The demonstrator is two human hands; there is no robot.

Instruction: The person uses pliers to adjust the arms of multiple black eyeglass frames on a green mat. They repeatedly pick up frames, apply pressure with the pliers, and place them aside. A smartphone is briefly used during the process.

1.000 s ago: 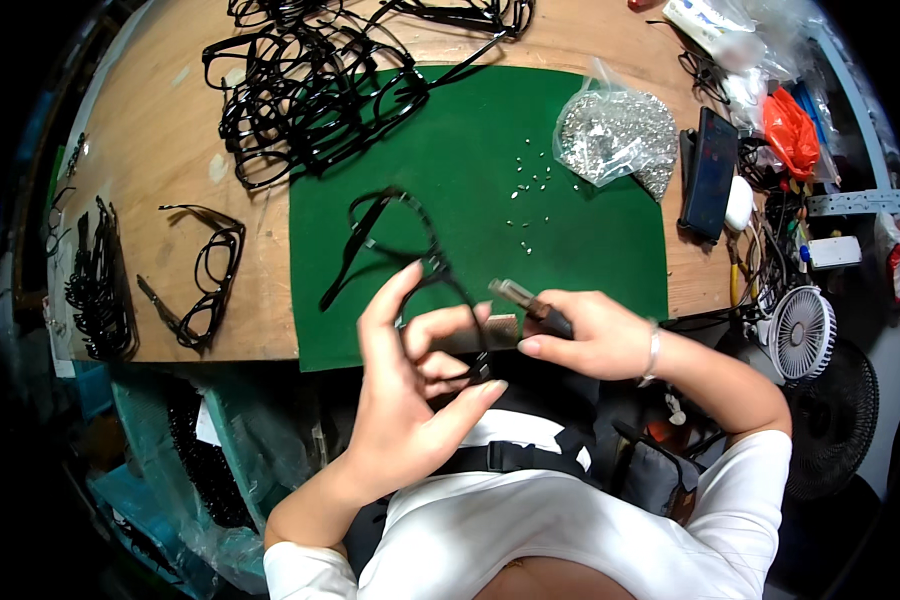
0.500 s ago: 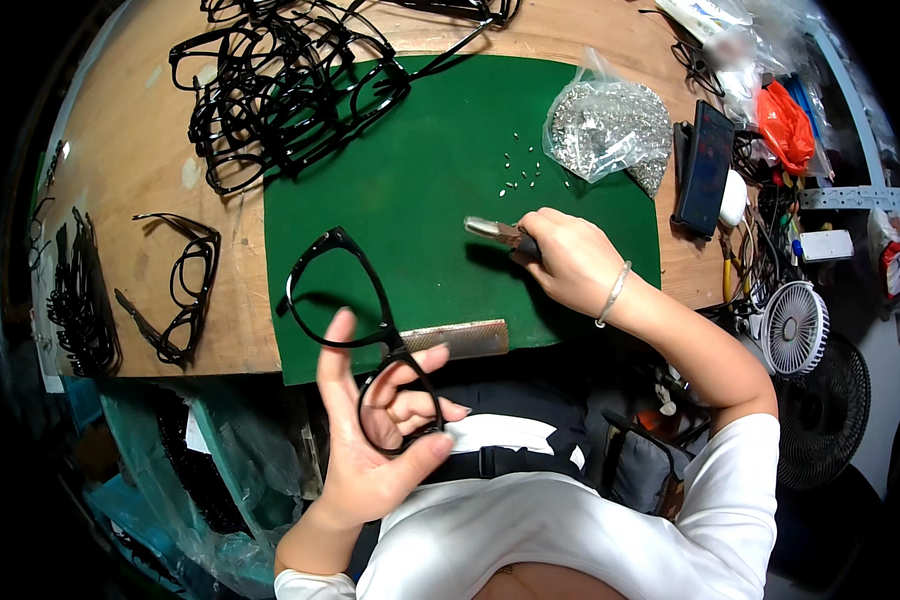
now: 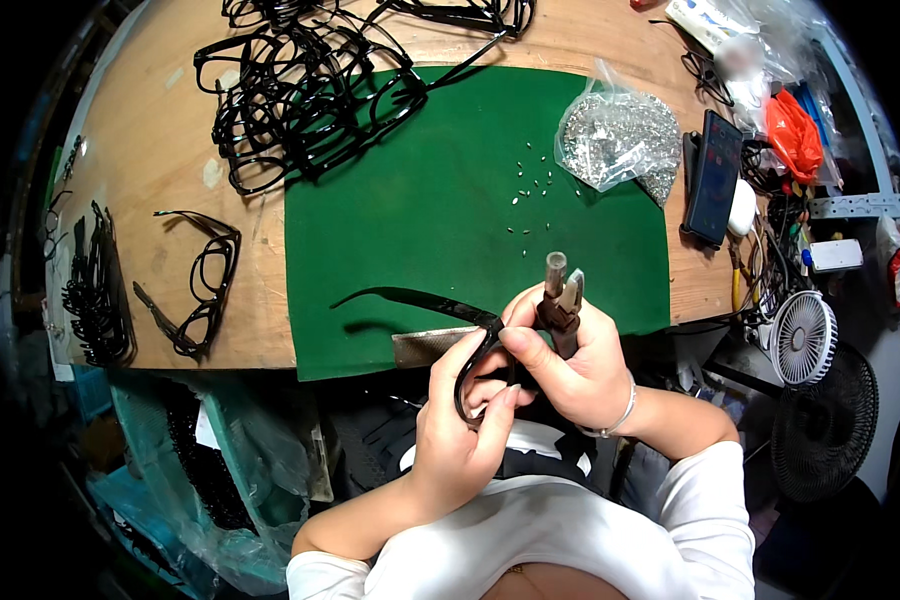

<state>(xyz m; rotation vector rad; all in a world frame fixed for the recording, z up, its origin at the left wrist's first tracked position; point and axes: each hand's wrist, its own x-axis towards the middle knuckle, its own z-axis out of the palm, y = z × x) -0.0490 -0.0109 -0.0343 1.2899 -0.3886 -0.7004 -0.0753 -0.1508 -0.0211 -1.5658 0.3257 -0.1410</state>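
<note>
Close to my body, my left hand (image 3: 440, 455) is closed around the rim of a black eyeglass frame (image 3: 425, 302). One temple of that frame reaches out to the left over the green mat. My right hand (image 3: 592, 378) grips a pair of pliers (image 3: 560, 318), jaws pointing up and away from me. Its thumb and forefinger also pinch the frame near the corner where the temple joins. The plier handles are mostly hidden in my palm. Small silver metal pieces (image 3: 526, 190) lie scattered farther back on the mat.
Black eyeglass frames (image 3: 310, 100) are heaped at the back left. A clear bag of silver pieces (image 3: 615, 135) sits at the mat's right. Another frame (image 3: 205, 275) and a stack of frames (image 3: 100, 300) stand left. A phone (image 3: 715, 178) and small white fan (image 3: 798, 335) are at right.
My right hand has come toward me with the pliers, which now point up, and meets the eyeglass frame. My left hand has moved right and turned the frame, so a temple shows.
</note>
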